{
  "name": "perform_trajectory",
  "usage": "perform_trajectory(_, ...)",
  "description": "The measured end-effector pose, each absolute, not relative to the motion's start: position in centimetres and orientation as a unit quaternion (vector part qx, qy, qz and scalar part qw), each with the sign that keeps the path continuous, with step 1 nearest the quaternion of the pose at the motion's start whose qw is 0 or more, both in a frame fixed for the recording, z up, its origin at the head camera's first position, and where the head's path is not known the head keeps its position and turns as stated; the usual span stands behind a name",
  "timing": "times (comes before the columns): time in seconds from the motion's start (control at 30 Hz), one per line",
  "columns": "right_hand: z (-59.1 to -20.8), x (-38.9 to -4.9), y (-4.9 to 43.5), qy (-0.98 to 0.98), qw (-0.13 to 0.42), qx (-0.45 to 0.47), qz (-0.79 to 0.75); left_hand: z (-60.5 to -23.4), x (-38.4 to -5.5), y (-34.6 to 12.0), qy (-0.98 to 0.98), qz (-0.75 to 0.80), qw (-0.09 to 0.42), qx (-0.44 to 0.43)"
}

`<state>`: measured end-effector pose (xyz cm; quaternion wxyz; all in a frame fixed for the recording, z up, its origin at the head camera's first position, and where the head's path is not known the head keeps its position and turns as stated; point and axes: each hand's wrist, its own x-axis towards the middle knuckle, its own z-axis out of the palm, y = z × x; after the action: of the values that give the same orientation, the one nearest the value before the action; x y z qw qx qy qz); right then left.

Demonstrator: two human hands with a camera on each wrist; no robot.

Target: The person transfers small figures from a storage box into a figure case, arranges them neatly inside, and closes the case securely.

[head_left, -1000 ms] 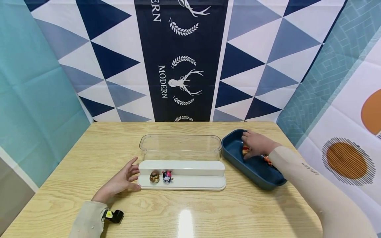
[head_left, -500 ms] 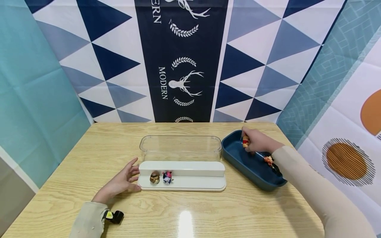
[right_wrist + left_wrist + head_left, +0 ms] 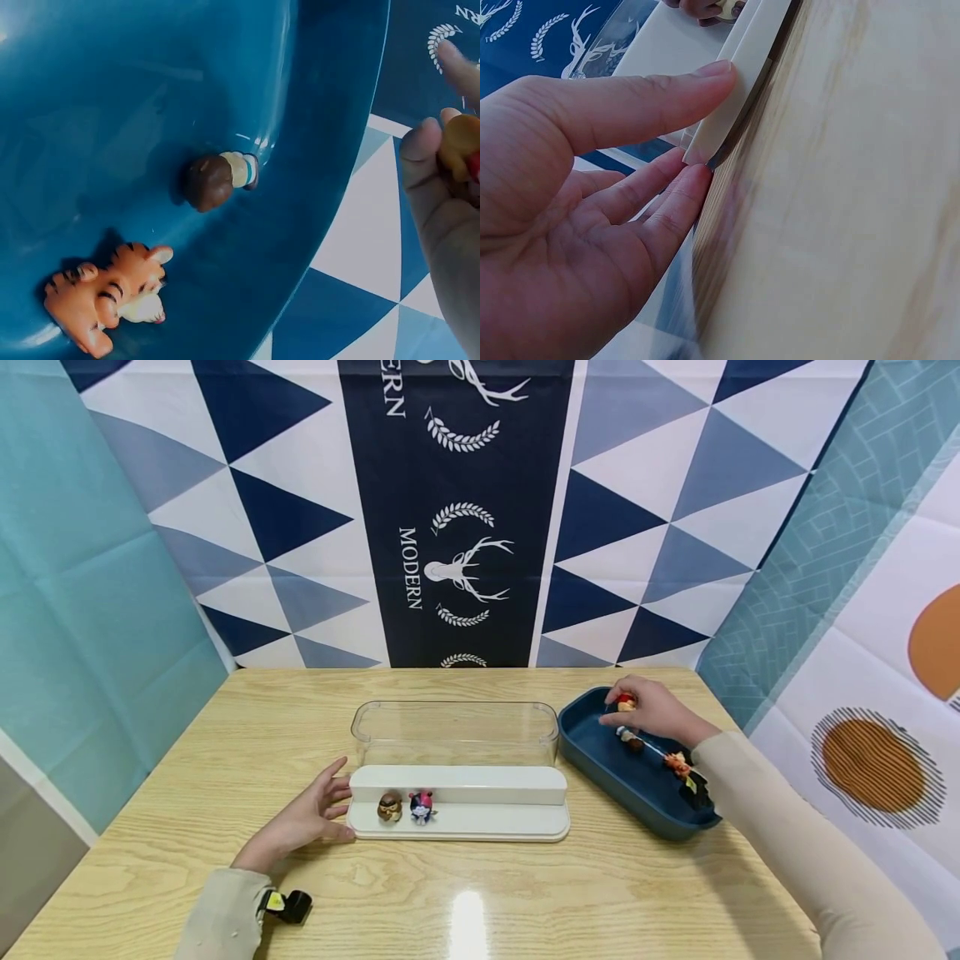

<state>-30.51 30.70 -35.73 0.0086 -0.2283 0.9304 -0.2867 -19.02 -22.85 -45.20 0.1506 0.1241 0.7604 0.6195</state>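
My left hand [image 3: 318, 810] rests at the left end of a white display base [image 3: 495, 820]. In the left wrist view its thumb [image 3: 667, 97] lies on the base's rim and the fingertips touch its corner. Over the far end of a dark blue bin [image 3: 600, 770], my right hand [image 3: 656, 708] pinches a yellow-orange bear figurine [image 3: 626, 702] with red on it. The right wrist view shows the bear [image 3: 459, 142] between thumb and fingers, partly cut off. Inside the bin lie a tiger figurine [image 3: 112, 292] and a small brown-topped figurine [image 3: 210, 184].
On the base's left half stand a brown owl figurine [image 3: 389, 807] and a pink-and-dark figurine [image 3: 422, 807]. A clear cover [image 3: 453, 720] sits right behind the base, its right end beside the bin. Patterned cloth [image 3: 465, 527] hangs behind the wooden table.
My right hand has picked up the bear figurine from the bin and turned it, its fingers now pointing left. The left hand has stayed in place.
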Motion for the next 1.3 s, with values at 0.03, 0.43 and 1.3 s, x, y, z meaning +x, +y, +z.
perform_trajectory(0.03, -35.7, -30.4, 30.6, 0.929, 0.013, -0.228, -0.292, -45.2, -19.0, -22.9, 0.762, 0.618, 0.15, 0.127)
perform_trajectory(0.43, -35.6, -29.7, 30.1, 0.886, 0.081, -0.222, -0.398, -45.3, -19.0, -22.9, 0.759, 0.622, 0.151, 0.12)
perform_trajectory(1.3, -35.8, -28.8, 28.7, 0.872, -0.003, -0.22, -0.438, -45.3, -19.1, -23.1, 0.761, 0.619, 0.152, 0.12)
